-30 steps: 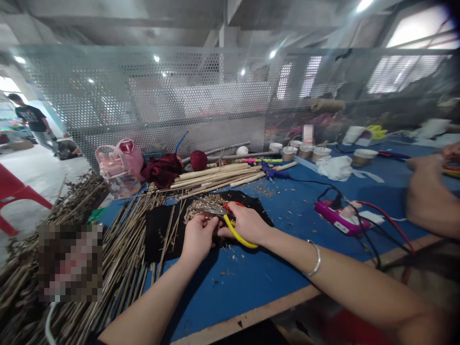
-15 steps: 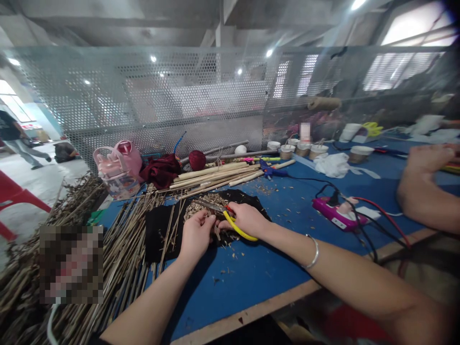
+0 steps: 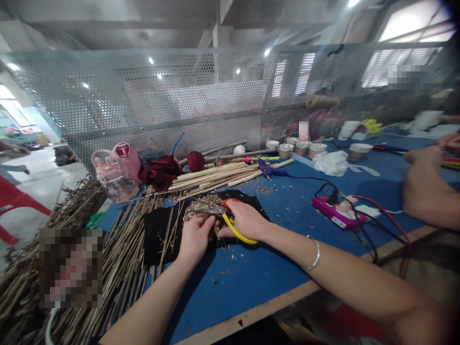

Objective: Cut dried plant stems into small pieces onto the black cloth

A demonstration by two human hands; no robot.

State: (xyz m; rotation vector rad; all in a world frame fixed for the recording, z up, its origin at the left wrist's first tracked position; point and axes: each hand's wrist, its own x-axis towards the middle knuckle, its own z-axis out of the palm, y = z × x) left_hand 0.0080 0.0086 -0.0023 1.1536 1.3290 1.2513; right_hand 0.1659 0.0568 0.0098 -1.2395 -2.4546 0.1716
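Note:
My right hand point(image 3: 246, 220) is closed round a pair of cutters point(image 3: 230, 225) with yellow and red handles; the metal blades point left over a pile of cut stem bits point(image 3: 201, 207). My left hand point(image 3: 194, 238) is pinched on a short piece of dry stem right at the blades. Both hands work above a black cloth point(image 3: 158, 232) spread on the blue table point(image 3: 273, 268). A silver bangle point(image 3: 314, 254) sits on my right wrist.
A large heap of dry stems point(image 3: 118, 268) lies at the left. Pale sticks point(image 3: 219, 175), dark red cloth point(image 3: 160, 171), a pink jug point(image 3: 118, 167), paper cups point(image 3: 302, 148) and a pink glue gun point(image 3: 336, 218) with cables stand beyond. Another person's arm point(image 3: 427, 191) rests at the right.
My hands stay at the same spot on the black cloth; the cutter handles shift slightly as I work the stem. The other person's arm at the right has moved a little.

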